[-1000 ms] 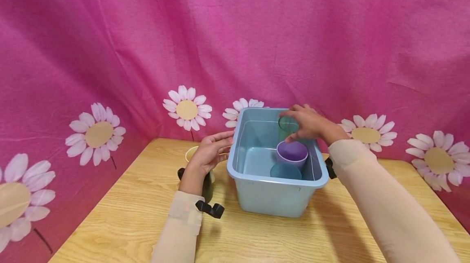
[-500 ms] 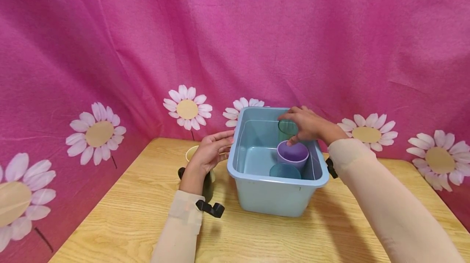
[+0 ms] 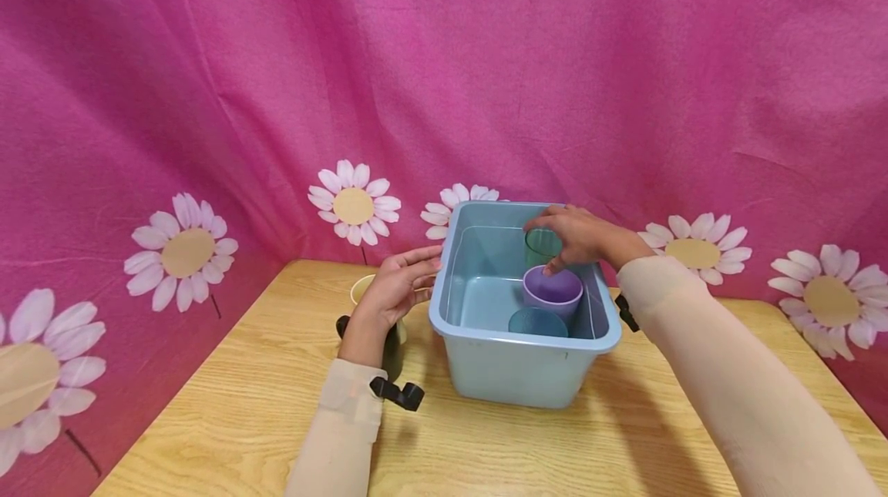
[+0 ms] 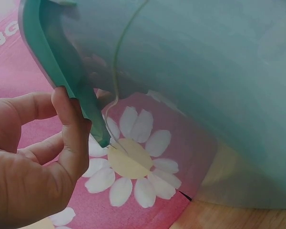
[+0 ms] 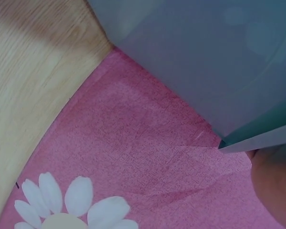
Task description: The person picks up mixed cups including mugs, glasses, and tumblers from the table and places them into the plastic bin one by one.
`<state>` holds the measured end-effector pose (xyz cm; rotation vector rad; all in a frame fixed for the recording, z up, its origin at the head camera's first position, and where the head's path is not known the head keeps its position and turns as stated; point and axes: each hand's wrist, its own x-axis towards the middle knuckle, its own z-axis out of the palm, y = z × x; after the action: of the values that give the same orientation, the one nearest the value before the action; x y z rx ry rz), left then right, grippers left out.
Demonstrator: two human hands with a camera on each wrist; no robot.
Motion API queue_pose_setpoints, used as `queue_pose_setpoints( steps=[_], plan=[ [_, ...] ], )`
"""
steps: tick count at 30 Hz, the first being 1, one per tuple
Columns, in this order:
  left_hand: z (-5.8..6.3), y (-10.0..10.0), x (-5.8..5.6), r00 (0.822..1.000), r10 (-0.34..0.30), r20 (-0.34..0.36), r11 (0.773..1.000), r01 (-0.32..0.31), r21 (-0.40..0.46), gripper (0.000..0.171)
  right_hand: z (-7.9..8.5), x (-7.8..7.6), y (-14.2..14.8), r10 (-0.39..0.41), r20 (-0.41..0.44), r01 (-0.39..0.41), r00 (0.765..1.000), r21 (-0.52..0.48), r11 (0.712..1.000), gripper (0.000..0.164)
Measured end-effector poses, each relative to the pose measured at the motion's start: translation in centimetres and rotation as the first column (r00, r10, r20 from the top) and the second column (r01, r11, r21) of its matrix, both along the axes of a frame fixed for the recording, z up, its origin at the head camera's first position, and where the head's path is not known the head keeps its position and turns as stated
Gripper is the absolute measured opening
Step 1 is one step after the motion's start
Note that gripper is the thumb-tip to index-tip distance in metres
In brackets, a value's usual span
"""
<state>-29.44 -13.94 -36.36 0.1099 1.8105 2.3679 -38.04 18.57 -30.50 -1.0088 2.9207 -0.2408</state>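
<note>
A light blue plastic tub [image 3: 516, 370] stands on the table. My left hand [image 3: 397, 287] touches its left rim from outside with loosely bent fingers, as the left wrist view also shows. Over the tub's far right corner, my right hand [image 3: 583, 239] holds a clear green cup [image 3: 541, 245] near its rim, fingers at the far side and thumb at the near side. In front of that cup sits a purple cup [image 3: 555, 289]. Nearest me in the tub is a clear blue-teal round vessel [image 3: 537, 322], its lower part hidden by the tub wall.
Behind my left wrist, a cream-rimmed cup [image 3: 359, 290] and a dark olive object [image 3: 392, 358] are mostly hidden. The wooden table [image 3: 486, 451] meets a pink flowered cloth [image 3: 624, 96] at the back and sides.
My right hand has shifted slightly, its thumb settling down and right against the near side of the green cup. The left hand and the tub stay about where they were.
</note>
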Motion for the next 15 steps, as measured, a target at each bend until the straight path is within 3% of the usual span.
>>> queue_pose_setpoints(
  steps=[8, 15],
  plan=[
    [-0.22, 0.03, 0.06, 1.000, -0.008, -0.002, 1.000, 0.008, 0.014, 0.041, -0.11, -0.07, -0.03, 0.041, -0.011, -0.040, 0.999, 0.057, 0.998, 0.078],
    [-0.20, -0.01, -0.11, 1.000, -0.009, -0.020, 1.000, 0.010, 0.016, 0.041, 0.08, 0.06, -0.09, 0.025, 0.004, -0.026, 1.000, 0.060, 0.998, 0.078]
  ],
)
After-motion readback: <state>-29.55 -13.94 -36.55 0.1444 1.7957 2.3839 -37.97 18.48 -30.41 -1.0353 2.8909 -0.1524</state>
